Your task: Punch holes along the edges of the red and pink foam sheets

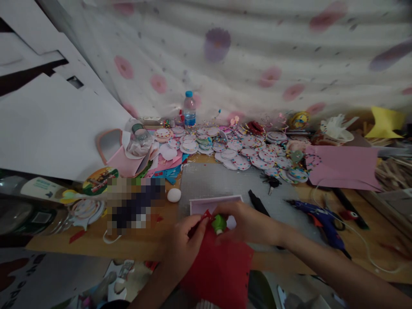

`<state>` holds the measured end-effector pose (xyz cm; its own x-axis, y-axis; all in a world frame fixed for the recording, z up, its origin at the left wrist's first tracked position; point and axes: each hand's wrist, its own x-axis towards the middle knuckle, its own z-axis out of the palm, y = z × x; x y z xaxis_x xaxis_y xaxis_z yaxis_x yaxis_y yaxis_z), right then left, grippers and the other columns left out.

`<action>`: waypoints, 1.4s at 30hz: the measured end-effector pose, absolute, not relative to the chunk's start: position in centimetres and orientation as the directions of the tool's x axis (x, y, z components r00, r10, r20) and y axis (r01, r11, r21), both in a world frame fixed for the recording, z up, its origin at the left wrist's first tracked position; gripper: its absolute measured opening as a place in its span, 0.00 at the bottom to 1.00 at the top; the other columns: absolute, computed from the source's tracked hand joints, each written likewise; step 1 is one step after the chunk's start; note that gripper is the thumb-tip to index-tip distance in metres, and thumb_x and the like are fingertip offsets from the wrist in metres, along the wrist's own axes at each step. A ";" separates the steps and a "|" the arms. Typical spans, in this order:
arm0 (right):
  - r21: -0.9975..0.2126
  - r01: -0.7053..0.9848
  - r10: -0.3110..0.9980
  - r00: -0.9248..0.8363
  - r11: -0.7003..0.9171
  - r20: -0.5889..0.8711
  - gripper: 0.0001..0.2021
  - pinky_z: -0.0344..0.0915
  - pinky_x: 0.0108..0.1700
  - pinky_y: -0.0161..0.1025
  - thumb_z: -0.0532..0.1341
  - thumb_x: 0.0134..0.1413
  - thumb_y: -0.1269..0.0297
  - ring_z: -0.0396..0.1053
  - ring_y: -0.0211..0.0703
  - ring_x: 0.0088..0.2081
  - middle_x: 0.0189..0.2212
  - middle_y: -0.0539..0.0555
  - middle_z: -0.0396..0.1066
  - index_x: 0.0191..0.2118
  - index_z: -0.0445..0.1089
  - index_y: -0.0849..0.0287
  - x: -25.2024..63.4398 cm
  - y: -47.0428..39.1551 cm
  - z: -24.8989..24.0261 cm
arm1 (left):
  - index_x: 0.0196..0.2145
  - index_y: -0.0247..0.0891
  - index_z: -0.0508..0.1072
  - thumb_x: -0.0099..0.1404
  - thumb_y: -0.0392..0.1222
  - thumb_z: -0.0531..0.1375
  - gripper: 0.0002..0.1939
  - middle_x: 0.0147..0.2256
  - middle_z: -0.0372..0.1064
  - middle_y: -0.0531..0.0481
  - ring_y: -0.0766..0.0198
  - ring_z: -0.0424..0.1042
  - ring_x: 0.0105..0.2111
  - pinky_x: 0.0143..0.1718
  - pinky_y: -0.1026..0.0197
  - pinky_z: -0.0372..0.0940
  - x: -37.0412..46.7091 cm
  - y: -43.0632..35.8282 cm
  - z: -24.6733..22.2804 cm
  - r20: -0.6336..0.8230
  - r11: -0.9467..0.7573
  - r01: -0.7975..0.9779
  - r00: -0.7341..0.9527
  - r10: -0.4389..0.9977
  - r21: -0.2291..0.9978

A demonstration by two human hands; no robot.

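The left hand (187,238) pinches what seems the tip of the flat, red, papery sheet (220,270) below it; the right hand (246,221) grips a small, rounded, green object (219,223). Uneven pulling could tear the sheet.

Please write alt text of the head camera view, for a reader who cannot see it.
Over a red sheet at a cluttered table, a person's left hand pinches something red and the right hand holds a small green object. Behind them lie white discs with coloured dots; a blue glue gun is at right.
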<state>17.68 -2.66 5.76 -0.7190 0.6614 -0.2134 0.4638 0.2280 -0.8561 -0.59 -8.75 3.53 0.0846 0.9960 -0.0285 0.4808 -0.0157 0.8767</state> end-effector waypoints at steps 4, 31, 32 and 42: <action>-0.888 0.442 0.708 -0.667 0.127 -0.231 0.19 0.60 0.31 0.33 0.69 0.39 0.59 0.64 0.37 0.29 0.29 0.48 0.69 0.39 0.69 0.59 17.7 -2.6 5.4 | 0.27 0.36 0.72 0.66 0.42 0.52 0.14 0.23 0.70 0.52 0.66 0.67 0.24 0.26 0.67 0.58 -0.5 -8.7 3.7 -0.018 -0.030 0.505 0.090 0.996 0.863; -0.752 0.523 0.741 -0.668 0.400 -0.071 0.09 0.59 0.40 0.39 0.65 0.46 0.67 0.64 0.43 0.36 0.33 0.52 0.70 0.37 0.69 0.58 17.0 -3.0 4.4 | 0.35 0.38 0.76 0.66 0.42 0.53 0.12 0.32 0.76 0.48 0.62 0.72 0.31 0.33 0.65 0.63 -0.3 -8.8 1.1 0.063 -0.075 0.510 0.040 0.997 0.857; -0.731 0.530 0.741 -0.670 0.430 -0.050 0.08 0.58 0.40 0.40 0.64 0.47 0.68 0.63 0.44 0.36 0.32 0.52 0.70 0.36 0.69 0.58 17.0 -3.1 4.2 | 0.35 0.38 0.76 0.66 0.42 0.53 0.12 0.32 0.76 0.48 0.62 0.72 0.31 0.33 0.65 0.63 -0.3 -8.8 1.0 0.055 -0.069 0.513 0.043 0.998 0.856; -0.673 0.554 0.732 -0.680 0.489 -0.028 0.11 0.59 0.38 0.39 0.58 0.46 0.73 0.65 0.44 0.35 0.33 0.55 0.70 0.39 0.68 0.62 17.1 -2.6 3.2 | 0.49 0.42 0.70 0.56 0.50 0.63 0.23 0.46 0.72 0.47 0.56 0.70 0.45 0.47 0.57 0.63 -1.8 -6.7 3.2 -0.052 -0.083 0.525 0.238 0.970 0.847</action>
<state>17.06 -2.63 3.21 -0.6804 0.7323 -0.0279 0.5541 0.4893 -0.6735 -1.84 -6.68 3.18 0.2377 0.9700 -0.0518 0.5250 -0.0834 0.8470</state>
